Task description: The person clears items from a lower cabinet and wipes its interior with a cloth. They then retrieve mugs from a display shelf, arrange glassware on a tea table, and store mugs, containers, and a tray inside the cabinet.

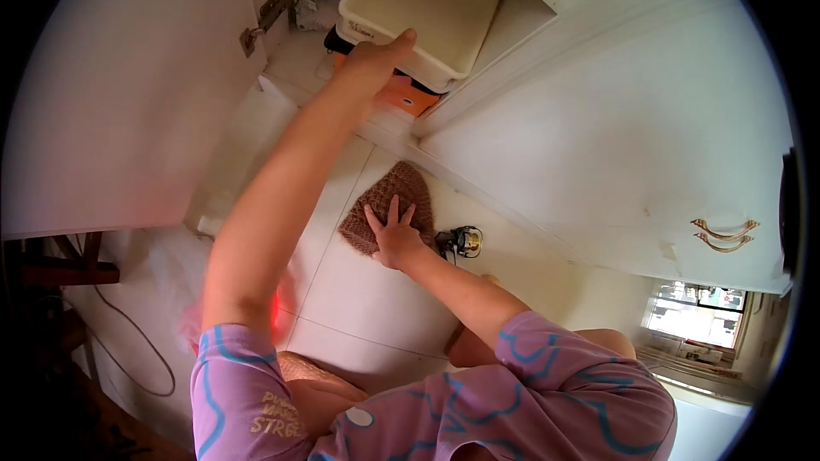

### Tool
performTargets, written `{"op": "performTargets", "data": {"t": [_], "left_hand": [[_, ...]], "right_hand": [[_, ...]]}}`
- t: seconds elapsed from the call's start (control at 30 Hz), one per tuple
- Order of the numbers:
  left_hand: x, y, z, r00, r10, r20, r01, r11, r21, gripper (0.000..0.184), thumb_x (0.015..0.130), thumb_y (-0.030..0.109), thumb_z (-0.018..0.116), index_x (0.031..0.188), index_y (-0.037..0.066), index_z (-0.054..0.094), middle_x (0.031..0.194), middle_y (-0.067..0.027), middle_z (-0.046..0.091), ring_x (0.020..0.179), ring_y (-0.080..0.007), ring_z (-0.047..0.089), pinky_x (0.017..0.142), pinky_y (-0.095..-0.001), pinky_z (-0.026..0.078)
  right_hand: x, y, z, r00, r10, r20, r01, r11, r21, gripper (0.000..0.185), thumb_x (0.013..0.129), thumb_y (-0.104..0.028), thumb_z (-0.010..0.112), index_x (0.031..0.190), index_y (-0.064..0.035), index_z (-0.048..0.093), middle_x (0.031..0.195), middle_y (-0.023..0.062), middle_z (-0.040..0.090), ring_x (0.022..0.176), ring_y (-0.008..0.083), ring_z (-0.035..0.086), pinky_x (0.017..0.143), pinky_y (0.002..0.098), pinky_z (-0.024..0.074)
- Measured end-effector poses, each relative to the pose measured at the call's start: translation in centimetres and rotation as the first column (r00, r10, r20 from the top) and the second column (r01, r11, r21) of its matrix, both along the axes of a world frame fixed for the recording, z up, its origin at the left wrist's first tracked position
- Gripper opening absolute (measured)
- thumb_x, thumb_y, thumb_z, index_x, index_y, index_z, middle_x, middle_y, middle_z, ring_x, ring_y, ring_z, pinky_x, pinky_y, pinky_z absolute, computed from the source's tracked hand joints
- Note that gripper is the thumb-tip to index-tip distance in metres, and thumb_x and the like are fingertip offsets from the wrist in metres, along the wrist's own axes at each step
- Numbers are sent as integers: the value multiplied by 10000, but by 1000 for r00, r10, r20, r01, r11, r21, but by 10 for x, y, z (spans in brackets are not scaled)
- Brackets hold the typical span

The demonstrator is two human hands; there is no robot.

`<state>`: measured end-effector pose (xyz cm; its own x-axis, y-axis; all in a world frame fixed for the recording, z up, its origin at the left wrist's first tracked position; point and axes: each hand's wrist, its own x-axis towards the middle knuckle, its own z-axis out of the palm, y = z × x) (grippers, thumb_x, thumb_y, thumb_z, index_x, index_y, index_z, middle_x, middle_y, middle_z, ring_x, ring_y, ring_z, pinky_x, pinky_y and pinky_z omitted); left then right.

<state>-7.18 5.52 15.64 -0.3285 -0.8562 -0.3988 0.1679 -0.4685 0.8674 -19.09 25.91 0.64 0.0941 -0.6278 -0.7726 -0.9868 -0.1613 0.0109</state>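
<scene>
In the open cabinet, my left hand (376,66) is at the front edge of a white plastic box (427,0). Its thumb lies along the box's rim, while the other fingers are mostly hidden. Under that box sits an orange and black box (406,96). My right hand (397,235) lies flat with its fingers spread on a brown knitted hat (410,183) on the floor. Just right of the hat, close to my right wrist, a black and gold fishing reel (461,242) rests on the tiles.
The cabinet door (120,94) stands open on the left, with a metal hinge (260,26). Crumpled plastic bags (316,8) lie behind the white box. A closed cabinet door (615,137) with a gold handle (724,235) is on the right. A cable (141,341) trails at lower left.
</scene>
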Motion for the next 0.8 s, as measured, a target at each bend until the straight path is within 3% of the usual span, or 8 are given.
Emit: {"op": "performTargets", "data": {"t": [0.07, 0.3, 0.4, 0.5, 0.63, 0.7, 0.77, 0.8], "left_hand": [[2, -7, 10, 968, -97, 231, 114, 992, -60, 889, 819, 670, 617, 1286, -74, 487, 1112, -228, 628, 918, -267, 687, 763, -356, 587], [21, -3, -6, 961, -43, 272, 76, 991, -113, 796, 815, 669, 624, 1254, 11, 541, 1076, -171, 644, 900, -227, 682, 769, -337, 565], [58, 7, -38, 958, -101, 269, 130, 987, -93, 674, 836, 590, 648, 1232, 52, 562, 1063, -120, 650, 909, -197, 666, 795, -344, 532], [100, 9, -68, 985, 88, 148, -77, 994, -75, 467, 862, 411, 660, 1163, 60, 593, 988, -72, 656, 831, -169, 643, 757, -318, 476], [124, 10, -67, 965, 189, 183, -184, 982, -43, 417, 914, 334, 592, 1240, 76, 566, 1066, -74, 663, 958, -178, 650, 847, -339, 497], [127, 14, -60, 954, 216, 207, -217, 976, -18, 399, 921, 315, 583, 1243, 80, 568, 1069, -73, 668, 957, -176, 652, 848, -335, 497], [128, 19, -64, 971, 172, 167, -166, 985, -47, 389, 918, 315, 593, 1237, 92, 579, 1076, -74, 673, 961, -178, 655, 843, -332, 500], [126, 20, -64, 972, 168, 165, -165, 986, -34, 389, 918, 315, 593, 1237, 92, 579, 1076, -74, 673, 961, -178, 655, 843, -332, 500]], "right_hand": [[2, -1, 2, 1000, -17, 14, 17, 1000, 3, 1039, 837, -367, 714, 1548, -300, -41, 1553, 320, -76, 1362, 639, 82, 874, 544, 542], [-22, 1, -23, 961, -186, 206, 245, 918, -313, 518, 808, 50, 583, 1284, -141, 505, 1380, 209, 367, 1265, 504, 372, 995, 465, 468], [-37, -4, -22, 694, -304, 653, 544, 815, -199, 387, 747, 110, 526, 1073, -68, 636, 1140, 163, 577, 1188, 405, 476, 947, 427, 463], [-4, -32, 72, 638, 120, 761, 395, 797, -457, 307, 730, 78, 595, 998, -69, 622, 1058, 151, 595, 1066, 375, 552, 917, 418, 459], [25, -117, 184, 511, 575, 639, 450, 455, -769, 168, 796, -49, 588, 953, -86, 636, 1057, 118, 605, 1046, 348, 532, 883, 417, 454], [35, -162, 229, 655, 723, 218, 300, 16, -954, 173, 835, -62, 566, 975, -75, 666, 1067, 138, 609, 1072, 318, 544, 921, 375, 450], [28, -210, 236, 762, 643, 70, 223, -158, -962, 223, 847, -75, 571, 1053, -83, 655, 1112, 162, 605, 1095, 353, 527, 917, 403, 456], [18, -230, 227, 908, 417, -42, 24, -153, -988, 291, 901, -179, 499, 1126, -61, 642, 1230, 189, 567, 1174, 376, 502, 983, 408, 420]]}}
